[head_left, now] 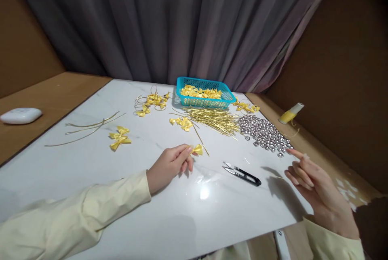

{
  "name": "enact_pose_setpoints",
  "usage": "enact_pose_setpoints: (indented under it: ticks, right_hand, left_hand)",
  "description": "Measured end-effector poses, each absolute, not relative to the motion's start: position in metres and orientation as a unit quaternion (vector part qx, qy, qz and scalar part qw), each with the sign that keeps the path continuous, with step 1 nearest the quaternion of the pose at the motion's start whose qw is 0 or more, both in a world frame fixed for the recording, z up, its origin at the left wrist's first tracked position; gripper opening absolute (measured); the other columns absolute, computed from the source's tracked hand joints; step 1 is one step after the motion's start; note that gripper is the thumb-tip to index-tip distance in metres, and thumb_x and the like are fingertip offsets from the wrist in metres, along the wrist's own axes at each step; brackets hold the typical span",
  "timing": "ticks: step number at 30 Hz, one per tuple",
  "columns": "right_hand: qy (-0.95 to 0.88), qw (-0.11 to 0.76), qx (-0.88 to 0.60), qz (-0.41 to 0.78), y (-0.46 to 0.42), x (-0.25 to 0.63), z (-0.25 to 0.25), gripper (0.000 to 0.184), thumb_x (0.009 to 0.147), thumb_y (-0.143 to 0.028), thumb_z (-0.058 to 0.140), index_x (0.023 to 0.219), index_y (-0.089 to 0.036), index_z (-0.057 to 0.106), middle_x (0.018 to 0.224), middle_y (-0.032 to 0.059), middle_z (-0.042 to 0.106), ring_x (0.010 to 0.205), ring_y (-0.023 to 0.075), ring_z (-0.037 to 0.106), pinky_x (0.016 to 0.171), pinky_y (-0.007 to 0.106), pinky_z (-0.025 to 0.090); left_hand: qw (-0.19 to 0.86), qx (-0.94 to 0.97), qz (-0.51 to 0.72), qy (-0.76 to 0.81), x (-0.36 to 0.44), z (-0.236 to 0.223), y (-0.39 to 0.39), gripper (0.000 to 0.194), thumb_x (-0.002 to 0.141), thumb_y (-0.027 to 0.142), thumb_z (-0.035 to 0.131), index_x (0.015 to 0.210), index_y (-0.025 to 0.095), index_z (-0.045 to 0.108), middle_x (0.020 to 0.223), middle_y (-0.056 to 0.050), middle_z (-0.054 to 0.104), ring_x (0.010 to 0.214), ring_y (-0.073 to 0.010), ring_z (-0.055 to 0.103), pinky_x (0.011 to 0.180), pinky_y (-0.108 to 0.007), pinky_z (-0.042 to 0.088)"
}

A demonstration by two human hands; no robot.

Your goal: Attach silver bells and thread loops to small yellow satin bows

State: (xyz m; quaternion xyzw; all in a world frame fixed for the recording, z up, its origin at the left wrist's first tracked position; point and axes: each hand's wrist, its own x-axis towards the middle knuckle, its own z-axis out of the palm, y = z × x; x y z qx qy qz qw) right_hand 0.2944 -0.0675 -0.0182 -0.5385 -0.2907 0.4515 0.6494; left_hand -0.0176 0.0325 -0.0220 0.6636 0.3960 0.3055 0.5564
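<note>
My left hand (pixel 171 166) rests on the white marble tabletop (pixel 91 179) and pinches a small yellow ribbon bow (pixel 198 149) between its fingertips. A thin gold wire (pixel 201 141) runs under the bow. My right hand (pixel 315 189) hovers at the table's right edge, fingers stretched and apart, holding nothing. Its fingertips are close to a heap of silver bells (pixel 265 133). Black thread snips (pixel 242 173) lie between the two hands.
A blue basket (pixel 206 83) of yellow bows stands at the back, a bundle of gold wires (pixel 216 118) before it. Finished bows (pixel 119 137) and loose wires (pixel 87 126) lie left. A yellow spool (pixel 290 114) and a white device (pixel 20 115) sit on the wooden ledges.
</note>
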Motion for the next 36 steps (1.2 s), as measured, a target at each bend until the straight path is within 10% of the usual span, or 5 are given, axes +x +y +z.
enact_pose_setpoints:
  ticks: [12, 36]
  right_hand:
    - [-0.307, 0.624, -0.542, 0.472, -0.066, 0.294, -0.012, 0.021, 0.066, -0.025, 0.07, 0.085, -0.022, 0.06, 0.069, -0.0021, 0.056, 0.043, 0.0045, 0.039, 0.06, 0.024, 0.049]
    - [-0.426, 0.541, -0.679, 0.254, -0.074, 0.286, -0.006, 0.027, 0.076, -0.04, 0.06, 0.091, -0.018, 0.063, 0.085, 0.0069, 0.066, 0.051, 0.0103, 0.045, 0.055, 0.027, 0.041]
  left_hand:
    - [0.633, 0.579, 0.307, 0.412, -0.016, -0.017, 0.039, 0.023, 0.08, 0.034, 0.049, 0.073, 0.013, 0.053, 0.071, -0.006, 0.064, 0.049, -0.0097, 0.048, 0.042, -0.02, 0.035]
    - [0.773, 0.469, 0.207, 0.374, -0.017, -0.012, 0.043, 0.011, 0.073, 0.02, 0.066, 0.081, 0.013, 0.065, 0.077, -0.008, 0.068, 0.059, -0.0085, 0.051, 0.054, -0.018, 0.04]
